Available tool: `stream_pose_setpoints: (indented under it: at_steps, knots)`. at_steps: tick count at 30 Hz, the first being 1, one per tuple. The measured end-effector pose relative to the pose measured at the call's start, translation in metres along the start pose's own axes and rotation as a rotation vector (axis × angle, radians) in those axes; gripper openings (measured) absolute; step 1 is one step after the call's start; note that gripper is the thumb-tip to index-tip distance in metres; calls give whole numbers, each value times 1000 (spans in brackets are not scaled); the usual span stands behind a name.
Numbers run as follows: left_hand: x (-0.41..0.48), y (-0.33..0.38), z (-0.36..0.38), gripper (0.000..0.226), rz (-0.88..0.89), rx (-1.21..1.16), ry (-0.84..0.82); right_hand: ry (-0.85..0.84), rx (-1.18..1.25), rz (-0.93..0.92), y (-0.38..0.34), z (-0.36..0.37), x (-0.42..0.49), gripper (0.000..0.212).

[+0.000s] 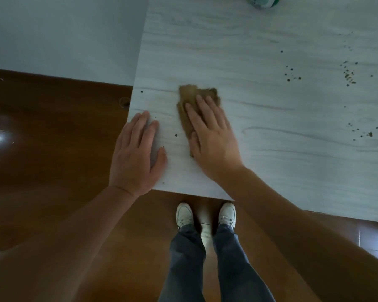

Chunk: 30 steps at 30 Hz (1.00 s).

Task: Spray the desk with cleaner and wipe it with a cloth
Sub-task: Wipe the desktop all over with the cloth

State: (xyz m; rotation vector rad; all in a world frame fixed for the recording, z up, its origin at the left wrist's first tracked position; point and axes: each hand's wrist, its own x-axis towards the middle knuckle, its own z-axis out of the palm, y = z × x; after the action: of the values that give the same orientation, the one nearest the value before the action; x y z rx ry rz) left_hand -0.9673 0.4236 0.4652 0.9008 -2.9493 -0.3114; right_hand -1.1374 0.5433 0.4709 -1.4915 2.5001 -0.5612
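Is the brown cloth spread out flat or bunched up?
Bunched up: the cloth is a small uneven wad with ragged edges, pressed on the desk under the straight fingers of the right hand.

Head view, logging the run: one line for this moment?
wiping | right hand pressing cloth | left hand flat on desk corner | dark specks at right

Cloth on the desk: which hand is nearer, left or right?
Right. The right hand presses flat on the cloth; the left hand rests on the desk edge to its left, not touching.
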Motion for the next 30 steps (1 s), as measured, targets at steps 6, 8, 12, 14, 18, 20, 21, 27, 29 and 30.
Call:
stream_pose_setpoints:
  at_steps: [6, 8, 12, 14, 18, 20, 21, 27, 29, 30]
  knots:
    - [1, 1, -3, 60, -1, -25, 5, -206, -50, -249, 40, -21, -65, 55]
    - [1, 1, -4, 61, -3, -19, -7, -217, -63, -222, 56, -31, -60, 55]
    - [-1, 0, -3, 61, -2, -14, -15, -132, -53, -49, 47, -30, -17, 57]
    - [-1, 0, -3, 62, 0, -1, -13, -83, -47, 17, 24, -18, 3, 57]
    - [-1, 0, -1, 63, 0, 25, -11, -78, -48, -41, -13, 4, 6, 58]
    - [-1, 0, 0, 63, 1, 15, 1, -110, -46, -105, -18, 9, -9, 57]
    - [-1, 0, 0, 63, 3, 8, 8, -131, -48, -129, -19, 8, -17, 57]
    - [-3, 0, -6, 58, -1, -61, 8, -215, -73, -208, 1, -7, -52, 56]
    - [-11, -4, -12, 51, 4, -79, 24, -216, -86, -211, 7, -12, -48, 56]
    - [-19, -6, -15, 47, 5, -78, 40, -219, -88, -212, 6, -11, -42, 56]
